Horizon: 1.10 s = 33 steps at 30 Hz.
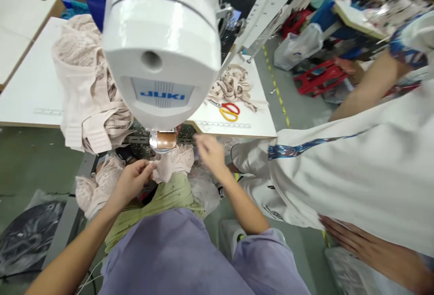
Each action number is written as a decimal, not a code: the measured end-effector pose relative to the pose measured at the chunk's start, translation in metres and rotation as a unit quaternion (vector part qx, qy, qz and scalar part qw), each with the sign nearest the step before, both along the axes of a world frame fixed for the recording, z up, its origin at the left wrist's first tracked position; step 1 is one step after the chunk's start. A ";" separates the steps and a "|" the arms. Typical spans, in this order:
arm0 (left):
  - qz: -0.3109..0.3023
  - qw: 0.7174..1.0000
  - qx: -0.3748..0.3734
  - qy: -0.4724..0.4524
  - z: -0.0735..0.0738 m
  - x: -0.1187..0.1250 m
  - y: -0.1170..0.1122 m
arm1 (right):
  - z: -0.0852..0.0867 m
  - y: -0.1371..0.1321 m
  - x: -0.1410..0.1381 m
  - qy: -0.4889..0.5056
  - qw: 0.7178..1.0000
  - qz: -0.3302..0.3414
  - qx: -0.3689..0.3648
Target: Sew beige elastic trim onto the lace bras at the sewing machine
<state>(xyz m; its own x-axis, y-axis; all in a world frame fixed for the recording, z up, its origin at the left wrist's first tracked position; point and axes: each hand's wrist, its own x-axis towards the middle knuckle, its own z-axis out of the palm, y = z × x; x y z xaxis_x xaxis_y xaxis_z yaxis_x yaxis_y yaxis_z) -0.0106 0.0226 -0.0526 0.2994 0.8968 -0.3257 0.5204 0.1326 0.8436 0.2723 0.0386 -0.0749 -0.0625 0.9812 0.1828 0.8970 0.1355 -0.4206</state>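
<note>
My left hand [136, 178] pinches the edge of a pale pink lace bra [164, 168] between thumb and fingers. The bra lies over my lap, just below the head of a white JUKI sewing machine [162, 50]. My right hand [210, 152] is lifted to the right of the machine, apart from the bra, near the table's front edge. Motion smears its fingers, so whether they hold anything is unclear. The needle area is hidden behind the machine head and its metal and brown lower part [163, 141].
On the left tabletop a pile of beige bras [84, 87] hangs over the edge. Scissors [228, 110] with red and yellow handles lie beside beige straps [233, 84] on the right. A person in a white shirt [356, 159] stands close at my right. A red stool [322, 78] is behind.
</note>
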 end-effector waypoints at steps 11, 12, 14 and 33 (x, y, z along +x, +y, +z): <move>0.095 0.931 -0.221 -0.275 0.013 -0.006 -0.007 | 0.029 0.078 0.117 -0.107 0.975 -0.104 -0.166; 0.108 0.923 -0.233 -0.288 0.012 -0.007 -0.008 | 0.026 0.059 0.110 -0.099 0.976 -0.112 -0.157; 0.125 0.915 -0.242 -0.298 0.012 -0.009 -0.008 | 0.020 0.011 0.092 -0.069 0.980 -0.122 -0.141; 0.066 0.960 -0.189 -0.196 0.028 -0.008 -0.013 | 0.026 -0.097 -0.057 0.052 0.981 0.164 -0.093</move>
